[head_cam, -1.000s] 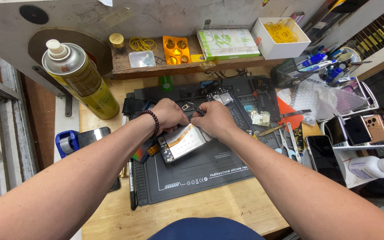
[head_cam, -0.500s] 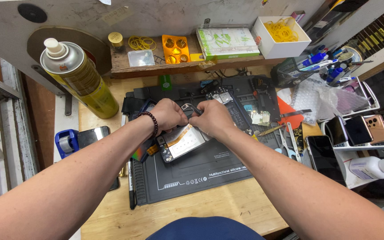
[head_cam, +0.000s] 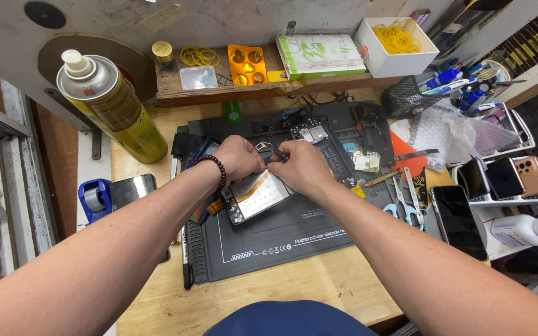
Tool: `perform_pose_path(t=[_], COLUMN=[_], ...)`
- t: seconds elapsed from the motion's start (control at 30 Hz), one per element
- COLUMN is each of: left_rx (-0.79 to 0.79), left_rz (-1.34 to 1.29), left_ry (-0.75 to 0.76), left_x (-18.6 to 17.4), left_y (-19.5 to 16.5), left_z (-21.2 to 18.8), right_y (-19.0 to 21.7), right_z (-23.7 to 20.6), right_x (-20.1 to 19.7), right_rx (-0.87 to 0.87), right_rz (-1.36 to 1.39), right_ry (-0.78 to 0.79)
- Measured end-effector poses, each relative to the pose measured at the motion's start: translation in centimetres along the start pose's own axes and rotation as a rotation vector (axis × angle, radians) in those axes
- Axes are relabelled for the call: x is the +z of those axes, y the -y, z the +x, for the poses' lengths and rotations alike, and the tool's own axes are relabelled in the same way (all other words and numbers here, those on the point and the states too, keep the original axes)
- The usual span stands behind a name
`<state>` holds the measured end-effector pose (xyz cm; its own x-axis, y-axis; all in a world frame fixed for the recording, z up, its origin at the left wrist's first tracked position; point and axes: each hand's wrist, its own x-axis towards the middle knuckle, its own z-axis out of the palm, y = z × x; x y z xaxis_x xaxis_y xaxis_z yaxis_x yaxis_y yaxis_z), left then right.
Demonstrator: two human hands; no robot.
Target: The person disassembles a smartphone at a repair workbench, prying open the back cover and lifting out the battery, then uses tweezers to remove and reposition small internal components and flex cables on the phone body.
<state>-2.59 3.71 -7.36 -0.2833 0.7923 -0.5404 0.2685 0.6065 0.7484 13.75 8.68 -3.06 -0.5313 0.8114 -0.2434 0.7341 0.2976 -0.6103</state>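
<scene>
Tweezers (head_cam: 273, 149) pinched in the right hand (head_cam: 306, 167) probe the opened phone (head_cam: 258, 196), left hand (head_cam: 239, 158) clamping its twelve-o'clock edge, reassembly seemingly unfinished.

Yellow spray can (head_cam: 114, 107) with a silver top, dark grey mat (head_cam: 281, 230) lined in white, orange tray (head_cam: 247, 64), blue tape dispenser (head_cam: 95, 197), dark beads (head_cam: 214, 169) on my wrist, yellow bands filling a white box (head_cam: 395, 40).

left hand (head_cam: 239, 157) + right hand (head_cam: 303, 167) on opened phone (head_cam: 258, 196) | tweezers (head_cam: 273, 149) between hands | dark mat (head_cam: 281, 233)
</scene>
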Motion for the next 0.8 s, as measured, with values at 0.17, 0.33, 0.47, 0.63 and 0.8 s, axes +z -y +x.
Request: perform_pose_path(t=[0.17, 0.33, 0.47, 0.63, 0.8], left_rx=[-0.017, -0.020, -0.027, -0.043, -0.009], left_rz=[0.046, 0.092, 0.008, -0.021, -0.056], left_ry=[-0.024, -0.028, 0.034, 0.059, 0.064], left_x=[-0.04, -0.02, -0.52, -0.71, -0.71], left_y=[-0.34, -0.85, -0.44, -0.52, -0.19], left_z=[-0.13, -0.34, -0.78, -0.85, -0.96], right_y=[0.01, -0.03, -0.02, 0.23, 0.35], right_z=[-0.23, -0.71, -0.87, -0.36, -0.60], right_x=[0.96, 1.07, 0.90, 0.74, 0.84], right_rx=[-0.063, -0.054, -0.054, -0.015, -0.059], right_rz=[-0.040, -0.057, -0.056, -0.064, -0.093], right_ry=[-0.075, -0.103, -0.115, -0.100, -0.126])
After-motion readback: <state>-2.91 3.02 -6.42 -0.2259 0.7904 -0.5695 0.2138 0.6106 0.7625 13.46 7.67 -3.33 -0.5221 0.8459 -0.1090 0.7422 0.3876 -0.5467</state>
